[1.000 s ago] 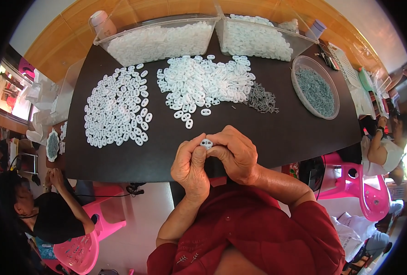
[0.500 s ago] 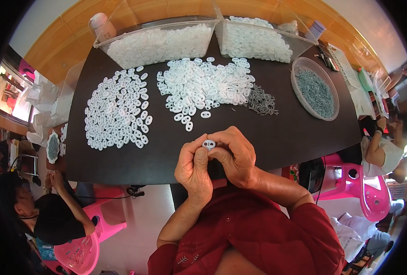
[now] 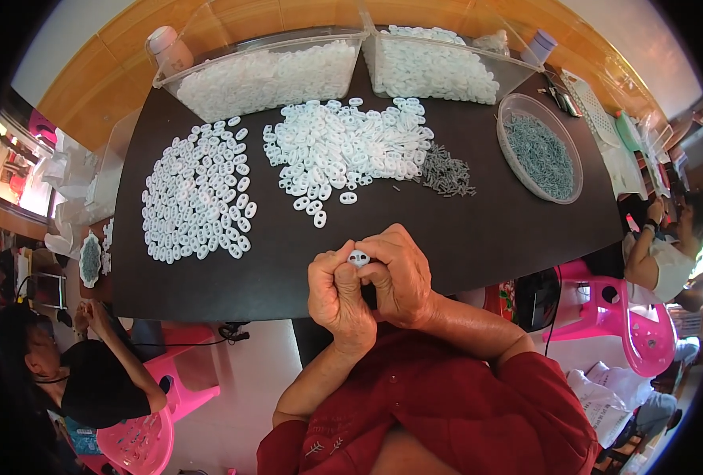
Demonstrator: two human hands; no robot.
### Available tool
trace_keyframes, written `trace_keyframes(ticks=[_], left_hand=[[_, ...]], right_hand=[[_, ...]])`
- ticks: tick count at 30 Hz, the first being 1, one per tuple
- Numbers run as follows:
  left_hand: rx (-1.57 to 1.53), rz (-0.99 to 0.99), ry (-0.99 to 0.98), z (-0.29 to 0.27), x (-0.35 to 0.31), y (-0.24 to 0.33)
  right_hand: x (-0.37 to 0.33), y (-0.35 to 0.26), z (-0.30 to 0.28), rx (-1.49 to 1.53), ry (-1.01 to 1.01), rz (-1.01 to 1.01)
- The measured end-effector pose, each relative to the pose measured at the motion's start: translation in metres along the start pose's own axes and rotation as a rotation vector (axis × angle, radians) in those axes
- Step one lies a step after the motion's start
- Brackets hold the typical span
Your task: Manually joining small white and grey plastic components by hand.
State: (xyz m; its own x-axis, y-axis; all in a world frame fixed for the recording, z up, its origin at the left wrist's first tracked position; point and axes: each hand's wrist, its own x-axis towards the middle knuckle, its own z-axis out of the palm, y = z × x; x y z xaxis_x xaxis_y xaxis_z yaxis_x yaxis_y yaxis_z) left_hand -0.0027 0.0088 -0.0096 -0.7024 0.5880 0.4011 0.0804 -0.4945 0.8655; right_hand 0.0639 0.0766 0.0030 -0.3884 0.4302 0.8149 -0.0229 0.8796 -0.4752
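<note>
A small white oval plastic piece with two holes [image 3: 359, 258] is pinched between both my hands, close to the table's front edge. My left hand [image 3: 339, 297] grips its left side with thumb and finger. On its other side, my right hand [image 3: 399, 277] presses with fingertips and thumb. Beyond my hands lies a heap of like white two-hole pieces [image 3: 343, 142], with a few loose ones at its near edge. Short grey pins [image 3: 447, 172] are piled against the heap's right side. Whether a pin sits in the held piece is too small to tell.
A spread of white pieces [image 3: 197, 198] covers the dark table's left side. Two clear bins [image 3: 268, 75] of white parts stand at the back. A round tub [image 3: 577, 186] of grey-green pins is at right. Co-workers sit at left [image 3: 102, 380] and right [image 3: 660, 257].
My hands have shifted slightly, and the white piece between them appears tilted, its face less fully shown. The whole view has moved a little.
</note>
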Motion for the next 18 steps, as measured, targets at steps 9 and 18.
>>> trace_keyframes(ticks=[9,18], left_hand=[[0.027,0.01,0.03,0.0013,-0.0012,0.0025],[0.059,0.038,0.037,0.0022,0.0008,-0.0046]], right_hand=[[-0.0004,-0.0011,0.0025,-0.015,0.008,-0.04],[-0.0042,0.0043,0.0045,-0.051,0.011,-0.057]])
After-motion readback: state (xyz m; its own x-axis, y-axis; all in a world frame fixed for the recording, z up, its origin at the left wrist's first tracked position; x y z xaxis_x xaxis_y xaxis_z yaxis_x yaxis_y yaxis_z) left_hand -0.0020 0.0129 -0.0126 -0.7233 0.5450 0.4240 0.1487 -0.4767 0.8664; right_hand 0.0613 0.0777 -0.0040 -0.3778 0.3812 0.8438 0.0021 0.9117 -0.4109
